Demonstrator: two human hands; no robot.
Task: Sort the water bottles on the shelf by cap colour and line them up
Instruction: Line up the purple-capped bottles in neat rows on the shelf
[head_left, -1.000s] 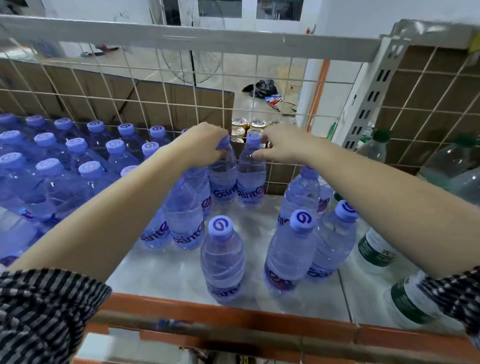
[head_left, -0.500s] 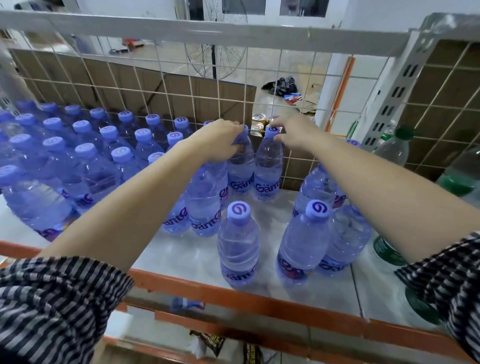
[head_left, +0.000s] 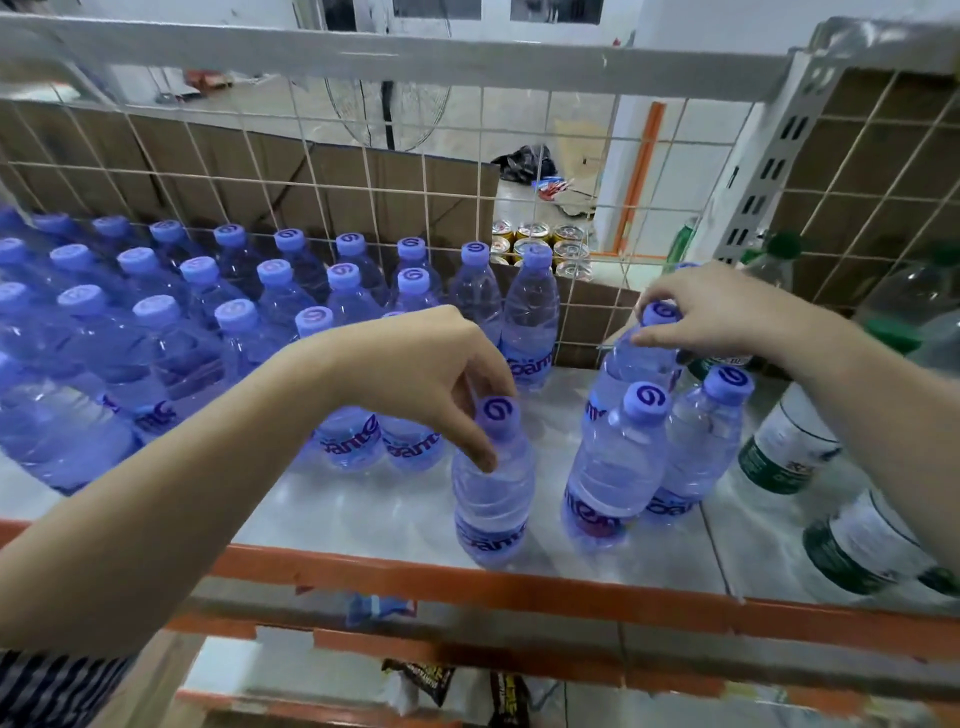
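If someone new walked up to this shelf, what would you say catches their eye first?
The block of purple-capped bottles filling the shelf's left and back stands out first. Next, the left hand grips the front bottle by its neck, while the right hand pinches the rear bottle by its cap. Green-labelled bottles cluster far right.

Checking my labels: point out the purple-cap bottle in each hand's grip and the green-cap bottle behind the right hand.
Front purple-cap bottle (head_left: 493, 491): head view, mid body.
Right purple-cap bottle (head_left: 636, 370): head view, shoulder.
Green-cap bottle (head_left: 773, 270): head view, clear shoulder under cap.
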